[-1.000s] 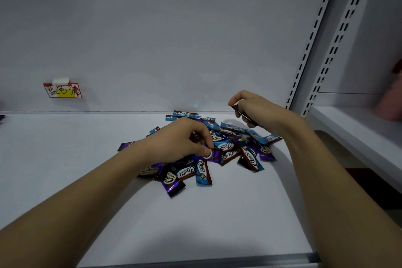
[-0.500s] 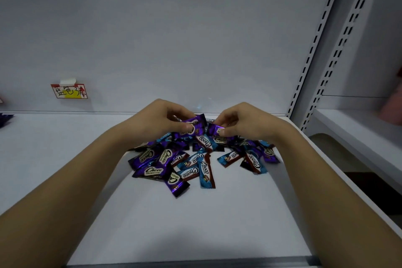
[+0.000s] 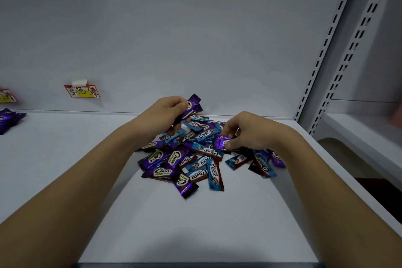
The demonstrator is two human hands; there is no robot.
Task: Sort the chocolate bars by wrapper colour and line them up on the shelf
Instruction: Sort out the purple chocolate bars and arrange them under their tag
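Note:
A loose pile of purple and blue chocolate bars lies on the white shelf, right of centre. My left hand is raised over the pile's far left side and grips purple bars that stick up from its fingers. My right hand is low on the pile's right side, and its fingers pinch one purple bar. A few purple bars lie apart at the far left edge of the shelf.
A red and yellow handwritten label hangs on the back wall, and part of another label shows at the left edge. Perforated uprights bound the shelf on the right, with a neighbouring shelf beyond.
My left hand has lifted away from the pile with purple bars in it. My right hand has dropped lower onto the pile and pinched another purple bar.

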